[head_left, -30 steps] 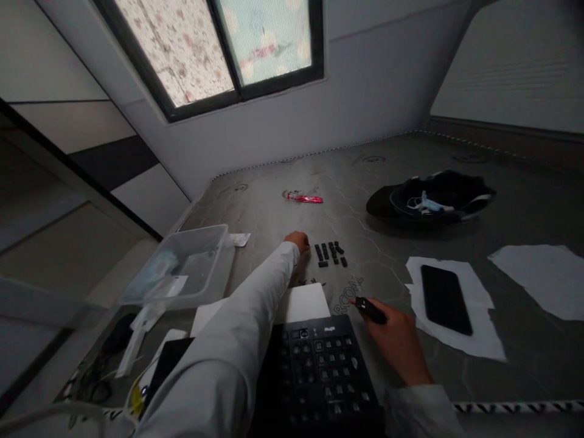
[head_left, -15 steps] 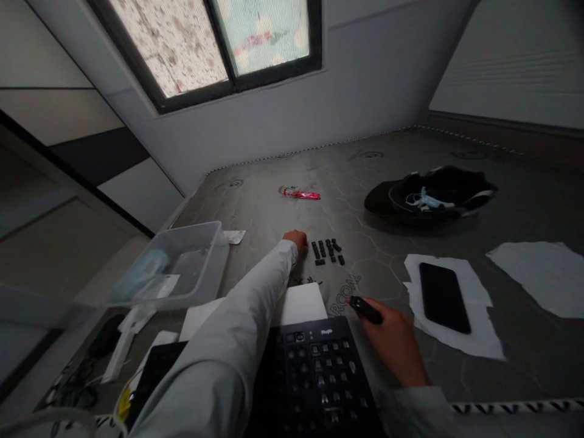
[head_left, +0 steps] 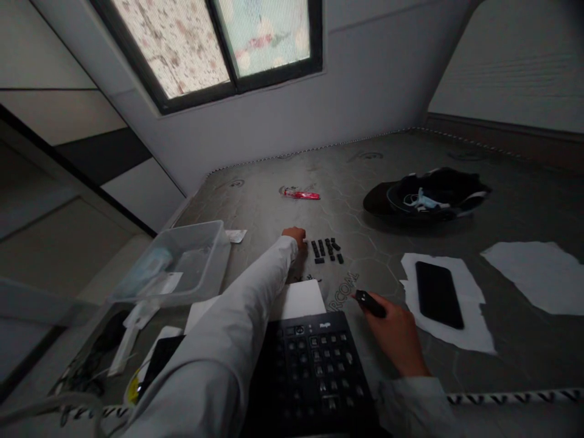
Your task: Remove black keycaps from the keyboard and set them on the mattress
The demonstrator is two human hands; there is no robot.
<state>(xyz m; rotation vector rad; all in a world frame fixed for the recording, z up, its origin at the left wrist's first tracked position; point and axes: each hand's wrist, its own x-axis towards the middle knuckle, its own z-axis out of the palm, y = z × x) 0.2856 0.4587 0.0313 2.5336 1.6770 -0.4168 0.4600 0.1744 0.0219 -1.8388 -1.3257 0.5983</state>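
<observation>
My left hand reaches far forward, fingers curled down at the left edge of a group of small black keycaps set in rough rows. What its fingertips hold, if anything, is hidden. In my right hand is a short black-handled tool, its tip pointing left above the table. Close to me lies a black keyboard, several of its keys without caps and switches showing. My left sleeve covers part of its left side. A white sheet shows just beyond the keyboard.
A clear plastic box stands to the left, with wrapped items in it. On the right, a black phone lies on white paper, near another white sheet. Farther back are a black cap and a red packet.
The view has shifted slightly. My right hand with the black-handled tool has moved a little to the right, while my left hand stays beside the keycaps.
</observation>
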